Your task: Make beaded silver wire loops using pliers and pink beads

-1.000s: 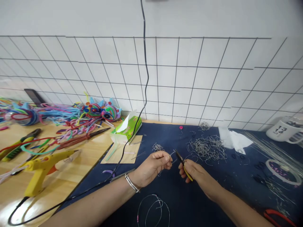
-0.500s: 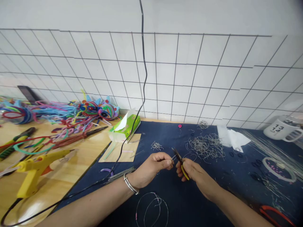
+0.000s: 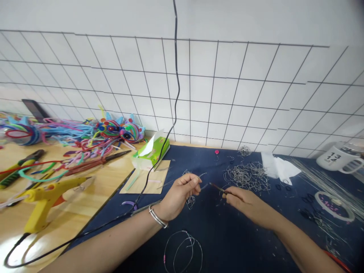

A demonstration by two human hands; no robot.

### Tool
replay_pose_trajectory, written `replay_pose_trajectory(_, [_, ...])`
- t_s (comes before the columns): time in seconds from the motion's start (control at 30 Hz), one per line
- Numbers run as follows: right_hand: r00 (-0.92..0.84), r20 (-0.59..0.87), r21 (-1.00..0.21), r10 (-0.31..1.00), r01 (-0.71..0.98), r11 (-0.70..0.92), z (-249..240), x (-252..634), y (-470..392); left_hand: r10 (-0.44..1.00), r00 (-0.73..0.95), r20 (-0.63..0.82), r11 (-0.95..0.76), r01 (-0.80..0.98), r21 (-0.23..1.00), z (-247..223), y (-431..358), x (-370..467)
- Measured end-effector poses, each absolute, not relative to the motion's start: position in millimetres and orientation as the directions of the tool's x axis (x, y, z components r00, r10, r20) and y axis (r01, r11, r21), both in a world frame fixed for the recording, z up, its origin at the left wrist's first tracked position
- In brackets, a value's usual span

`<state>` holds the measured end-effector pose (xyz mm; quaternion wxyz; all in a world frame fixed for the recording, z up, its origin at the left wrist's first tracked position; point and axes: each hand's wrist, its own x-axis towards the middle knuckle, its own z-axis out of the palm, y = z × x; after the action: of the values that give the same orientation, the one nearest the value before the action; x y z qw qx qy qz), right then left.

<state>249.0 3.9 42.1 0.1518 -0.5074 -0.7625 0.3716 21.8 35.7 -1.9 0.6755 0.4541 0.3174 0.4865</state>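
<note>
Pinched between the thumb and fingers of my left hand (image 3: 186, 189) is a thin wire (image 3: 203, 174), its ends curving out to the right. A silver bangle (image 3: 157, 217) circles the left wrist. My right hand (image 3: 240, 199) is closed around small pliers (image 3: 217, 187), whose dark jaws point left toward the wire with a gap between them. The yellow handles are mostly hidden by the fingers. On the dark blue cloth (image 3: 227, 242), a loop of wire with pink beads (image 3: 164, 258) lies below my hands.
Tangled wire pieces (image 3: 247, 176) lie beyond my right hand. At the right are a white mug (image 3: 338, 157) and a bead dish (image 3: 318, 197). A yellow glue gun (image 3: 42, 204), a green tissue pack (image 3: 150, 151) and a hanging black cable (image 3: 176, 76) are at the left and centre.
My right hand has moved right with the pliers, and their jaws are now apart from the wire. The left hand has shifted slightly left and up, still pinching the wire.
</note>
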Motion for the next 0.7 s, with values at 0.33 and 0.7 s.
replay_pose_trajectory(0.33, [-0.619,-0.021,-0.389,0.785,0.728,0.564,35.0,241.5,-10.8,0.897,0.441,0.001,0.263,-0.537,0.802,-1.4,28.4,24.7])
replay_pose_trajectory(0.7, [-0.237,0.149,-0.741,0.960,0.617,0.267,19.7,228.8,-6.8,0.807,0.583,-0.095,0.396,-0.415,0.819,-3.2,9.1,35.5])
